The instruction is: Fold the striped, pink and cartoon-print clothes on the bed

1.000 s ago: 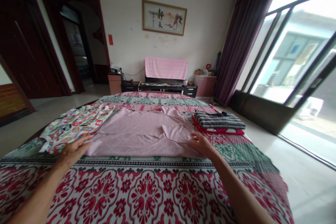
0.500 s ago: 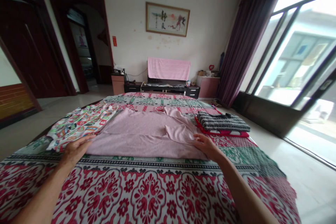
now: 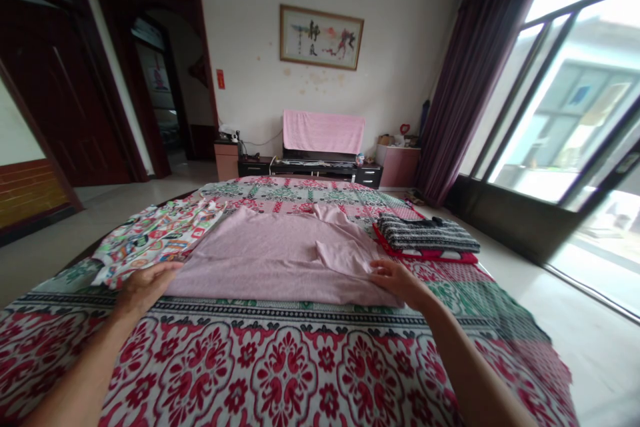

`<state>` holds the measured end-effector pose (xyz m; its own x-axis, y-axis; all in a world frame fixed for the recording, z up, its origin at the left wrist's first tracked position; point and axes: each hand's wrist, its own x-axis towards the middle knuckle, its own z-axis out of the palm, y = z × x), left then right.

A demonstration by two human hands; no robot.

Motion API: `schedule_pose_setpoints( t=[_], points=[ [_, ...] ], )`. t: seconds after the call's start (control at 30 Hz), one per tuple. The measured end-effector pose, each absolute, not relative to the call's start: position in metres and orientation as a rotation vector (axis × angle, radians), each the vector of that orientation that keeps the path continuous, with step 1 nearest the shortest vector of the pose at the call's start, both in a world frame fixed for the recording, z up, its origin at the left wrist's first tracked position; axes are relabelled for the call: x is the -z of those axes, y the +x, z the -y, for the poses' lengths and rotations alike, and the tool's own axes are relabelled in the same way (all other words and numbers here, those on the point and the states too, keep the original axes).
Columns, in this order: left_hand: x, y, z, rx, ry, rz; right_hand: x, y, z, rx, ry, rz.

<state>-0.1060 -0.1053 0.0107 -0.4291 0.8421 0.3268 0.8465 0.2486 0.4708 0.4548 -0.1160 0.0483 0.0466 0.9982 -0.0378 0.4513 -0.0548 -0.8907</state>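
A pale pink shirt (image 3: 270, 247) lies in front of me on the patterned cover, its near part folded over and one sleeve (image 3: 343, 257) laid inward at the right. My left hand (image 3: 147, 285) is at the shirt's left edge, its fingers closed on the cloth there. At the right edge, near the sleeve, my right hand (image 3: 400, 282) pinches the fabric between thumb and fingers. Beside my left hand lies a white garment with a colourful print (image 3: 155, 240). To the right of the shirt sits a folded black-and-white knitted garment (image 3: 427, 233) on red cloth (image 3: 457, 257).
A red, white and green floral cover (image 3: 290, 367) spreads beneath everything. Beyond it stand a low cabinet (image 3: 367, 175) and a screen draped with a pink towel (image 3: 324, 131). A purple curtain (image 3: 460, 80) and glass doors are at the right; dark red doors (image 3: 55, 93) are at the left.
The view has shifted very slightly. Both hands stay at the shirt's two side edges, and the shirt lies almost unchanged.
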Motion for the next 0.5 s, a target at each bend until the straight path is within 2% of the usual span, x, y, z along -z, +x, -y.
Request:
schedule_pose_setpoints(
  t=[0.1, 0.23, 0.33, 0.5],
  points=[
    [-0.015, -0.104, 0.108, 0.804, -1.856, 2.557, -0.045, 0.458, 0.113, -0.796, -1.699, 1.619],
    [-0.02, -0.098, 0.11, 0.497, -1.771, 2.465, -0.049, 0.46, 0.11, -0.374, -1.82, 1.857],
    [-0.025, -0.078, 0.106, 0.509, -1.723, 2.13, -0.056, 0.451, 0.109, -0.134, -1.753, 1.946],
    [-0.02, -0.013, 0.102, 0.585, -2.025, 1.863, -0.056, 0.418, 0.104, -0.062, -1.456, 2.075]
  ],
)
